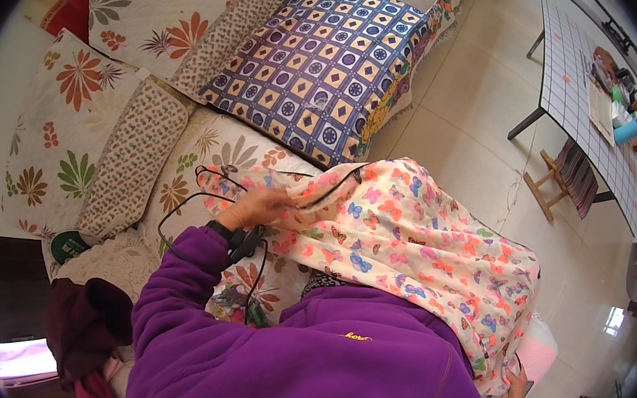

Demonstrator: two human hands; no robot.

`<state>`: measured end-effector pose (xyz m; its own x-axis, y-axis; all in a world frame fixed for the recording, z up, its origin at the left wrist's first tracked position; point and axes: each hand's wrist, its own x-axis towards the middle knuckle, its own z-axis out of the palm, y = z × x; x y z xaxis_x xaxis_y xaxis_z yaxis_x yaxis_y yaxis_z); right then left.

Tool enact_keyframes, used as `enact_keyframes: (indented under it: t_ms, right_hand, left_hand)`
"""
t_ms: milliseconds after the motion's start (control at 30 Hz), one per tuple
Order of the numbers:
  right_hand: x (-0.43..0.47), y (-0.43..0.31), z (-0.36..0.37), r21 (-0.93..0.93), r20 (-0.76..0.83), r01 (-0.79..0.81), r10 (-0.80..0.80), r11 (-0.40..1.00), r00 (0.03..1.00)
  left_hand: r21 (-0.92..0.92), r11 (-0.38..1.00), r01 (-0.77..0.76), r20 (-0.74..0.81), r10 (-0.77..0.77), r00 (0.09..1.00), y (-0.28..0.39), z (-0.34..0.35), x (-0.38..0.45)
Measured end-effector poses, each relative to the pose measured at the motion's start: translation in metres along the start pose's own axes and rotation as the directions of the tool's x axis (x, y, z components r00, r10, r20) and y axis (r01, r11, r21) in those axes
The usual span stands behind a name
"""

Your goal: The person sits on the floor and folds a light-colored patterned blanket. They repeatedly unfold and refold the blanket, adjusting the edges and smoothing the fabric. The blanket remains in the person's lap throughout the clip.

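Note:
A cream cloth with colourful butterflies [391,214] is spread over my lap, its right part hanging down beside me. Near its upper left end, my left hand [260,207] is on the fabric, slightly blurred; whether its fingers grip the cloth is not plain. A black cable [178,206] loops around that wrist, which wears a dark band with a black device [246,244]. My right hand [516,390] is at the bottom right, by the lower edge of the cloth, partly hidden, with a dark-edged object beside it that I cannot identify.
Floral covers [175,186] lie on the sofa, with a blue checked cloth [321,69] ahead. Dark red clothing [88,325] hangs at the left. Right of me are the tiled floor [439,120], a wooden stool [547,187] and a checked table [571,93] bearing several items.

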<state>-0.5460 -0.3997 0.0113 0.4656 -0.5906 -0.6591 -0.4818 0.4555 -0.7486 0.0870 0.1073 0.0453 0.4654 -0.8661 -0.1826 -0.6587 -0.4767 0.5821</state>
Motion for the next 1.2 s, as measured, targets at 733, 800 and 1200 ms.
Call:
enact_keyframes:
  t_ms: [733,800,1200]
  right_hand:
    - [-0.018,0.0,-0.002,-0.019,-0.265,0.058,-0.061,0.998,0.962]
    - [-0.017,0.0,-0.006,0.006,-0.265,0.045,-0.041,0.999,0.963]
    - [-0.044,-0.033,-0.044,-0.235,-0.738,0.338,-0.393,0.912,0.548]
  left_hand:
    - [0.23,0.967,0.11,-0.433,0.0,0.901,0.0,-0.005,0.025]
    - [0.227,0.972,0.068,-0.472,0.048,0.88,0.013,-0.006,0.01]
    - [-0.336,0.921,0.196,-0.473,-0.345,0.811,0.004,0.014,-0.071]
